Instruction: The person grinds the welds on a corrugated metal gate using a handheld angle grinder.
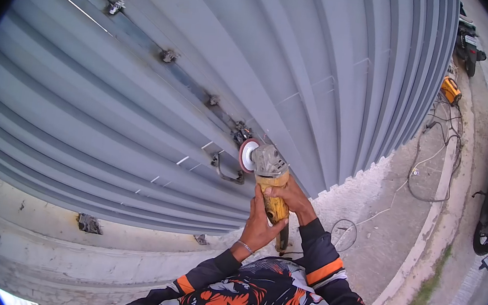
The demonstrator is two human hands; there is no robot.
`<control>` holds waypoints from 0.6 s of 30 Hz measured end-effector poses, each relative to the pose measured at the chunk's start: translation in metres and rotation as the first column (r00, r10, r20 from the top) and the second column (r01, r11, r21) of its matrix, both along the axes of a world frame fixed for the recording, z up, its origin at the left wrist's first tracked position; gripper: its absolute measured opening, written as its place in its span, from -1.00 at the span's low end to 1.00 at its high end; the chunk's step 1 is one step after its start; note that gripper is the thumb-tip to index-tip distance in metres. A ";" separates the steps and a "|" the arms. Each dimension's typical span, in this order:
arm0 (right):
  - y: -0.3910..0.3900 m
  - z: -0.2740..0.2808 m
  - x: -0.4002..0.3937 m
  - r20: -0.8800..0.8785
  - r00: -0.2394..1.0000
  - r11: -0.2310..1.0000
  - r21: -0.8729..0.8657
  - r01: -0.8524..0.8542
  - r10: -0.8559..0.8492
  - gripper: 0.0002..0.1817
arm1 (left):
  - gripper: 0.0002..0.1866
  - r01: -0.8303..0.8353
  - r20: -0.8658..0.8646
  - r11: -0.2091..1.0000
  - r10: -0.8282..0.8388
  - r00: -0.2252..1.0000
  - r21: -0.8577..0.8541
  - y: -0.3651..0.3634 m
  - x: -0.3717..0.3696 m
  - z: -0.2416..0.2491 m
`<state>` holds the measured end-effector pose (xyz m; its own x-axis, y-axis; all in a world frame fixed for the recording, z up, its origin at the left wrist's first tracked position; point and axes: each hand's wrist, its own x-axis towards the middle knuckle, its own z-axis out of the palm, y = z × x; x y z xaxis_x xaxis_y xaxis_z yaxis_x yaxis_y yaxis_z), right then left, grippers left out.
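L hand (258, 229) and R hand (292, 196) both wrapped round the yellow angle grinder (273, 179), firm two-handed grasp. Grinder's up in front of the chest, at the grey ribbed metal panel (225, 54), its gray head away from the body. L hand is lower on the housing, fingers pointing up along its L side, thumb across toward the R; wrist w/ a light bracelet (245, 247), bent slightly. R hand is higher, nearer the head, thumb laid over the top; its fingers are mostly hidden. Forearms in dark sleeves w/ orange bands, coming in from either side & converging. Disc (247, 155) faces L, tilted, just beside the dark metal fitting (241, 131) on the seam; can't tell if touching. Bent handle (229, 177) is near, lower L.
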<state>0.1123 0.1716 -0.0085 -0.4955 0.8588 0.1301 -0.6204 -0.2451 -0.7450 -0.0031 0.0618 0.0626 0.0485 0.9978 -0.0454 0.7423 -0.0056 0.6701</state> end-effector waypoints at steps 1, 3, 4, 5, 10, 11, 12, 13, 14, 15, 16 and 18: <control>0.001 -0.001 0.000 -0.005 1.000 1.000 0.004 -0.006 0.006 -0.29 | 0.32 0.004 0.002 1.000 -0.004 1.000 0.015 0.001 0.000 -0.004; 0.001 0.000 0.001 0.015 1.000 1.000 0.021 -0.019 0.018 -0.30 | 0.33 0.015 0.002 0.999 -0.016 1.000 0.041 0.001 0.000 -0.012; 0.002 0.001 0.003 0.026 0.999 0.999 0.032 -0.022 0.022 -0.31 | 0.32 0.013 0.004 0.999 -0.013 1.000 0.045 0.000 0.000 -0.014; 0.002 0.000 0.004 0.039 0.999 0.999 0.031 -0.031 0.030 -0.31 | 0.32 0.012 0.007 0.999 -0.013 1.000 0.051 0.000 0.001 -0.014; 0.005 0.002 0.006 0.037 0.999 1.000 0.026 -0.013 0.012 -0.35 | 0.31 0.014 0.060 0.999 -0.017 0.998 0.050 0.005 0.004 -0.014; 0.007 -0.001 0.006 0.068 0.998 0.999 0.048 -0.007 0.003 -0.35 | 0.31 0.009 0.081 0.999 -0.012 0.997 0.040 0.006 0.005 -0.014; 0.009 -0.004 0.006 0.101 0.995 0.997 0.072 -0.002 -0.005 -0.35 | 0.30 0.003 0.103 1.000 -0.006 0.995 0.032 0.008 0.006 -0.014; 0.012 -0.006 0.006 0.135 0.991 0.995 0.097 0.000 -0.013 -0.35 | 0.30 0.004 0.102 0.999 -0.009 0.995 0.054 0.008 0.007 -0.015; 0.009 -0.002 0.008 0.170 0.985 0.993 0.115 0.014 -0.033 -0.35 | 0.29 0.004 0.103 0.997 -0.012 0.995 0.076 0.007 0.007 -0.018; 0.005 0.005 0.011 0.206 0.977 0.990 0.135 0.026 -0.053 -0.35 | 0.28 0.002 0.106 0.995 -0.012 0.994 0.099 0.006 0.007 -0.021; 0.001 0.013 0.015 0.244 0.967 0.987 0.156 0.036 -0.074 -0.35 | 0.25 0.002 0.147 0.995 -0.017 0.989 0.103 0.004 0.007 -0.025; -0.007 0.025 0.020 0.441 0.882 0.972 0.224 0.070 -0.165 -0.30 | 0.20 0.000 0.235 0.994 -0.026 0.972 0.110 0.003 0.005 -0.033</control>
<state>0.1324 0.1643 0.0164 -0.4376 0.8950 0.0870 -0.2179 -0.0117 -0.9759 0.0021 0.0650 0.0293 0.0582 0.9953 0.0777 0.5631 -0.0970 0.8207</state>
